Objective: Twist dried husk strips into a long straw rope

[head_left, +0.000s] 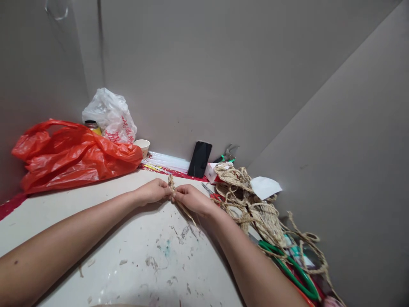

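A short piece of braided straw cord [171, 182] stands up between my two hands over the white tabletop [128, 238]. My left hand [155, 190] pinches it from the left side. From the right, my right hand [191, 198] grips its lower part between thumb and fingers. Loose straw strands [188, 214] trail down from under my right hand toward the table. The fingertips hide part of the braid where they meet.
At left lie a red plastic bag [79, 153], a white plastic bag [110, 113] and a paper cup [142, 147]. A phone [200, 159] leans on the back wall. Pliers [228, 154], scissors [211, 190], heaped straw rope [265, 217] and green-handled shears [292, 268] lie right.
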Action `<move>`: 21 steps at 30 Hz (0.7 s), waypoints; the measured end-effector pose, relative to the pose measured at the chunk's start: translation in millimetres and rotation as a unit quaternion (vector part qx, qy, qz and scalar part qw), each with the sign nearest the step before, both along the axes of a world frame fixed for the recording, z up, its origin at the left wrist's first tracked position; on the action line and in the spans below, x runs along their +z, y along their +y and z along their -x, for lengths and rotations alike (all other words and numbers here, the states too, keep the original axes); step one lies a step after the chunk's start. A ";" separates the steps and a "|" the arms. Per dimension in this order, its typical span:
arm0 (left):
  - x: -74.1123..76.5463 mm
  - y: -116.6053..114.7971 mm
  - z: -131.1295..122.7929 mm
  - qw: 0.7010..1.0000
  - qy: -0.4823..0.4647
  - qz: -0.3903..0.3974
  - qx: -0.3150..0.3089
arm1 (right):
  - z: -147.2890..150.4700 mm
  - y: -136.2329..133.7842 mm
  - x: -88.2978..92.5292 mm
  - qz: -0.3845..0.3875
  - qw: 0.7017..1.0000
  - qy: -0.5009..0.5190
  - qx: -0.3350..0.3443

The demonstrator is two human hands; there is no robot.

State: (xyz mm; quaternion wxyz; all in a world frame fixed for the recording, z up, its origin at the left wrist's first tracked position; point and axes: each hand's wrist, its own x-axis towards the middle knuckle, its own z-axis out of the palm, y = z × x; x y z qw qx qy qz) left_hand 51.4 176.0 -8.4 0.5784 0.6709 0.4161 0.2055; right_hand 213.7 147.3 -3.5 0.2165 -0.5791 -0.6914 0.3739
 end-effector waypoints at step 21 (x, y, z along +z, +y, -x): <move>8.8 -8.1 -5.4 0.994 0.003 0.087 0.072 | 0.5 -12.5 14.4 -0.125 0.980 -0.149 0.044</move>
